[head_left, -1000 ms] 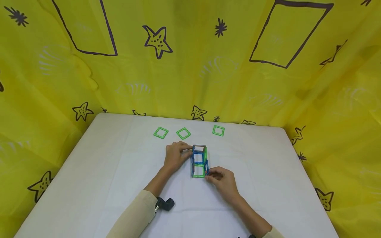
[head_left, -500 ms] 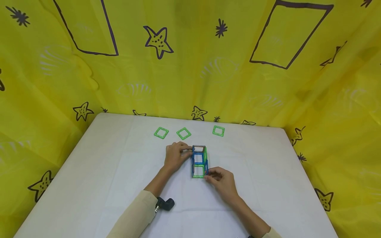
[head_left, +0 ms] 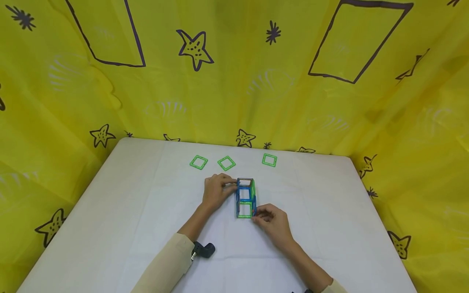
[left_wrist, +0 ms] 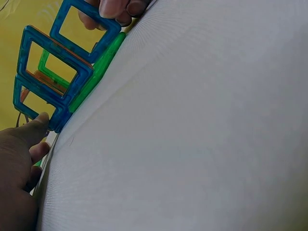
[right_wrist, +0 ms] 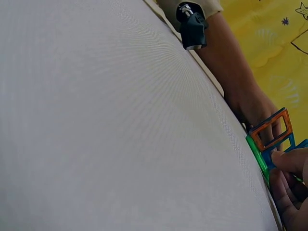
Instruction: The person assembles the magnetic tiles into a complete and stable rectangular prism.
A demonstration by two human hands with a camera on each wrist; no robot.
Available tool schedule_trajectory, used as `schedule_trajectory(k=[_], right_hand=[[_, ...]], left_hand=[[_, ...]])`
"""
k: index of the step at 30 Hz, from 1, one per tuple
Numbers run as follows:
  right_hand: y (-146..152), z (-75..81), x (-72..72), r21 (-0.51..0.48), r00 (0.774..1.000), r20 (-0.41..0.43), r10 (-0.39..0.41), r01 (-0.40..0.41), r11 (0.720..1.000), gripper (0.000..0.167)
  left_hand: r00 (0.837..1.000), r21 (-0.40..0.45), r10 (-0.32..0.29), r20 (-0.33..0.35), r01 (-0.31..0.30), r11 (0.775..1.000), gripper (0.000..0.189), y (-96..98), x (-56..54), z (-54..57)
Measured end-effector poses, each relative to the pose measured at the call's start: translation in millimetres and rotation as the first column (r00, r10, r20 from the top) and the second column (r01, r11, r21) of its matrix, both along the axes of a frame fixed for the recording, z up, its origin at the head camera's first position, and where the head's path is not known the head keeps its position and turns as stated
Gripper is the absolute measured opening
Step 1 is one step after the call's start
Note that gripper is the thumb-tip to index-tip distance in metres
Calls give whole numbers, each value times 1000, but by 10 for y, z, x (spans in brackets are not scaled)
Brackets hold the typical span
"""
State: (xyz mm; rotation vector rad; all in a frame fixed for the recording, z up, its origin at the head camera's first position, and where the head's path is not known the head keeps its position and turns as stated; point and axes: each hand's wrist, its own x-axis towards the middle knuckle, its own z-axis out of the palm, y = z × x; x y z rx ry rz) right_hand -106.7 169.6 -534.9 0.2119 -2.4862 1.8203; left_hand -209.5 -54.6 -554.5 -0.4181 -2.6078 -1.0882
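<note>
The left hand [head_left: 216, 191] pinched the far top corner of the magnetic-tile frame structure [head_left: 245, 198], while the right hand [head_left: 272, 221] pinched its near bottom corner — both fingertip grips, narrow. The structure lay between the hands, mid-table. A squeeze or twist from either side could likely pop the tile joints apart. Beyond the left grip lay three loose green square tiles [head_left: 226, 163]; the white table [head_left: 110, 211] offered open room on either side.

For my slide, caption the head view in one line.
Both hands steady a blue-green magnetic tile tower on a white table.
</note>
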Motion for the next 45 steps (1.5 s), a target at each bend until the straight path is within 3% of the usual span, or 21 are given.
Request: schedule_trajectory(k=[9,16,32,45], right_hand=[[11,-23,14,-3,1000,1,-1,1,1000,21],[22,-42,-7,-1,1000,-19,12,-12,1000,21],[42,-66,-2,34,999,-4,46,-46,998,26],[73,-42,0,45,997,37,65,-67,997,26]], left_hand=[[1000,0,-4,25,4,1000,22,9,1,2],[1000,-1,-3,3,3,1000,22,4,-1,14],[1000,14,6,10,-7,1000,19,3,16,14],[999,-20,7,43,-6,1000,19,7,9,7]])
